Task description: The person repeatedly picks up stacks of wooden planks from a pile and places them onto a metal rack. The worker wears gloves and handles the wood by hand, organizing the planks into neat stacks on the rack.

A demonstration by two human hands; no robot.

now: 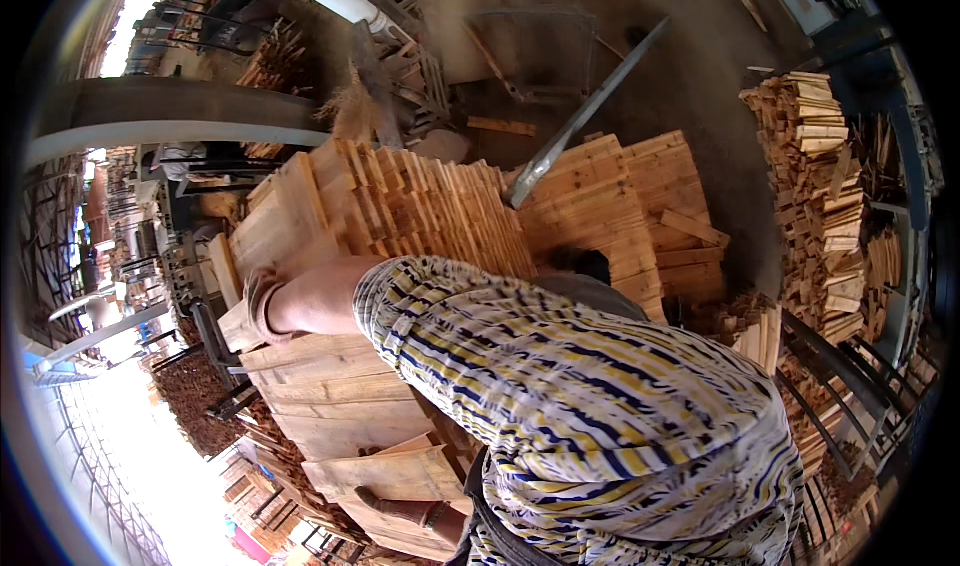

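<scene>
My right hand (290, 266), smeared by motion, is over the near left end of a tall stack of short wooden boards (430, 201). Its fingers cannot be made out; a rolled cuff rings the wrist. Lower down, my left hand (400, 511), with a band at the wrist, is closed on a pale wooden board (385, 473). The thumb shows along one side of this board, and dark fingertips appear at its other edge. Beneath and beside it lie more flat boards (330, 386) in rows. My patterned sleeve hides part of the wood between the hands.
Further board stacks (590, 206) stand beyond my arm, with a grey metal bar (590, 111) slanting over them. A high pile of cut wood (810, 206) rises at the right. A grey beam (180, 116) crosses the upper left. Wood scraps lie on the dusty floor (690, 86).
</scene>
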